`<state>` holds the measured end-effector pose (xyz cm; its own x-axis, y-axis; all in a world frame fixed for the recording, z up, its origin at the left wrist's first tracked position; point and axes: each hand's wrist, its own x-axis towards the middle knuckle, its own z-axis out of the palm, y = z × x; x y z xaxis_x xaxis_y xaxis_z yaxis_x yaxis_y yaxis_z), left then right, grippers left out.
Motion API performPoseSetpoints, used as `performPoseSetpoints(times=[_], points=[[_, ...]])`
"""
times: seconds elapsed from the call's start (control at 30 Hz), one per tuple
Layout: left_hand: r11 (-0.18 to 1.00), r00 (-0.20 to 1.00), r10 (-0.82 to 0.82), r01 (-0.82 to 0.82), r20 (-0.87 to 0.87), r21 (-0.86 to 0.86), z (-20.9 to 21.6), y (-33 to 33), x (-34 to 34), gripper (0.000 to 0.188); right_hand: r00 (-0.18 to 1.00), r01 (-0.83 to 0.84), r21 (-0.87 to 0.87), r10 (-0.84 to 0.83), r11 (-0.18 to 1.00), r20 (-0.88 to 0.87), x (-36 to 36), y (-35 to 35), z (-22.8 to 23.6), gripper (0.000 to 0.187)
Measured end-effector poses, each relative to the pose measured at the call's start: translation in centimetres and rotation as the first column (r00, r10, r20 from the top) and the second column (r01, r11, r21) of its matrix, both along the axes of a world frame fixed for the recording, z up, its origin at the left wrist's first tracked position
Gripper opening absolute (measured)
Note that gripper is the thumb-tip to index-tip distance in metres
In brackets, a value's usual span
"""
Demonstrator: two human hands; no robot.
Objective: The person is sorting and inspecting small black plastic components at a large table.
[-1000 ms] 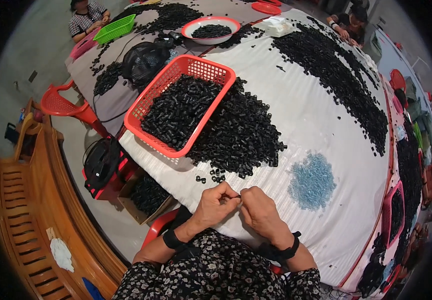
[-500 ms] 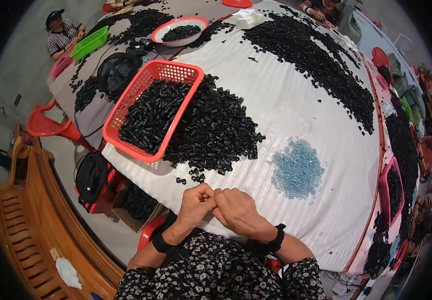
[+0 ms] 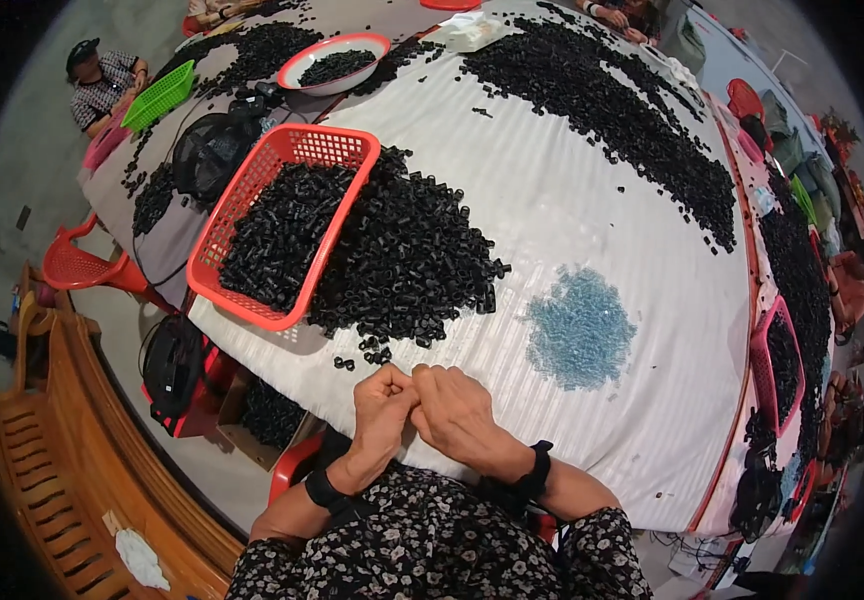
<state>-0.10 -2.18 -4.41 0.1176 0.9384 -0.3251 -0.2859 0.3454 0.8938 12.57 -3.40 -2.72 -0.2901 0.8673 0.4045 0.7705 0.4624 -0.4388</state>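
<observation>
My left hand (image 3: pixel 382 415) and my right hand (image 3: pixel 454 410) meet at the near edge of the white-covered table (image 3: pixel 512 175). Both are closed, thumbs and fingers pinched together at one spot. Whatever they pinch is hidden by the fingers. Just beyond my hands lies a heap of small black ring-like parts (image 3: pixel 407 260), with a few loose ones at its near end. Left of the heap, and partly against it, a red plastic basket (image 3: pixel 287 318) holds more black parts. To the right, a pile of small clear bluish pieces (image 3: pixel 582 328) is spread on the cloth.
A red-rimmed white basin (image 3: pixel 300 84) and a green basket (image 3: pixel 160 97) stand at the far left, near a seated person (image 3: pixel 102 85). A long band of black parts (image 3: pixel 612 120) crosses the far right. A wooden bench (image 3: pixel 102 470) and a box (image 3: pixel 262 420) lie at left.
The whole view has shifted slightly, with the table's things now a little further left and up. My hands stay pinched together in nearly the same pose.
</observation>
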Motion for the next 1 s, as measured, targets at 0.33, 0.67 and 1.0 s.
performPoseSetpoints(times=[0.33,0.67,1.0], points=[[0.999,0.999,-0.026,0.027,0.033,-0.028,-1.0,0.5,0.1,0.011,0.997,-0.001,-0.011,0.0,1.0,-0.076,0.3,0.7,-1.3,0.028],[0.996,0.994,0.019,-0.009,0.105,-0.092,-0.3,1.0,0.4,0.009,0.982,0.015,0.027,-0.01,1.0,-0.189,0.6,1.1,-1.5,0.031],[0.986,0.982,-0.049,0.077,0.182,-0.149,-1.0,1.4,0.1,0.013,0.992,-0.07,0.124,0.082,0.99,-0.098,1.0,1.6,-1.9,0.019]])
